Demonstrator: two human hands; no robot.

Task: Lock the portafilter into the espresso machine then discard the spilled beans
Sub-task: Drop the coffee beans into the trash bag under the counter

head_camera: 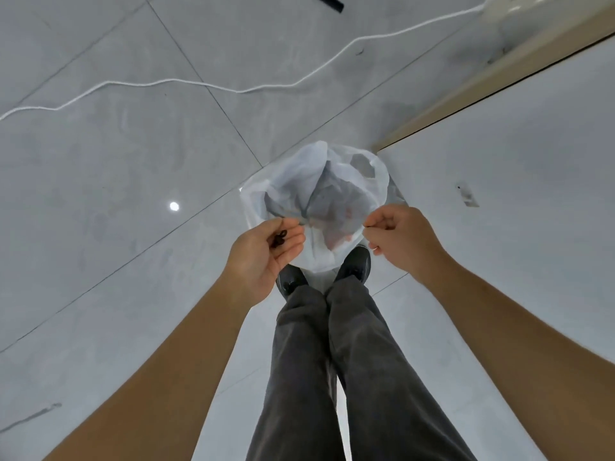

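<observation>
I look straight down at a bin lined with a thin white plastic bag (293, 181) standing on the floor in front of my feet. My left hand (266, 251) is cupped palm up at the bag's near left rim, with several dark coffee beans (279, 238) lying in the palm. My right hand (399, 236) pinches the bag's near right rim between thumb and fingers. Some rubbish shows faintly through the bag's inside. The portafilter and espresso machine are out of view.
Grey tiled floor all around. A white cable (199, 84) runs across the floor beyond the bin. A white cabinet or counter side (519, 154) with a beige edge rises on the right. My legs and dark shoes (356, 264) stand just behind the bin.
</observation>
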